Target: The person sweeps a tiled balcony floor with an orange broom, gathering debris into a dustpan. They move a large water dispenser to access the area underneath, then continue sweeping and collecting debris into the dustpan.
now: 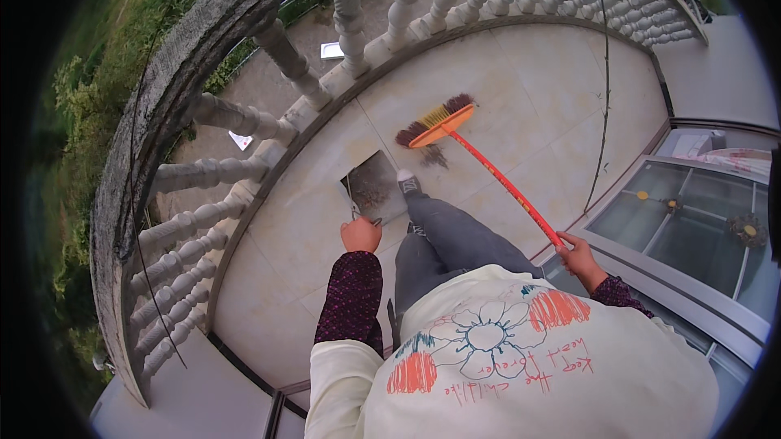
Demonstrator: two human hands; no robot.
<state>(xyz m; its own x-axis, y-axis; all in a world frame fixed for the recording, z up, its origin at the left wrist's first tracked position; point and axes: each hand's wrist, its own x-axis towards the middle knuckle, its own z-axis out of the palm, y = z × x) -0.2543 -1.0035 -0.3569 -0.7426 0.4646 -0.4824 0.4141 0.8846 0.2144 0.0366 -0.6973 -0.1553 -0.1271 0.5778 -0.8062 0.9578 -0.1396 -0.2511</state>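
Observation:
My left hand (pixel 361 235) is closed on the wire handle of a metal dustpan (pixel 390 210), which rests on the balcony floor beside my shoe and holds some dark debris. My right hand (pixel 573 256) grips the upper end of a red broom handle (pixel 503 179). At its far end the orange broom head (pixel 440 126), with dark red and yellow bristles, is on the floor ahead of my feet. A small patch of dark dirt (pixel 434 157) lies just beside the broom head, on my side of it.
A curved stone balustrade (pixel 348 18) borders the tiled balcony floor (pixel 537 73) ahead and to the left. On the right stands a glazed, metal-framed window (pixel 683 207). A thin hanging vine (pixel 604 103) crosses the view at the right. Greenery grows beyond the railing.

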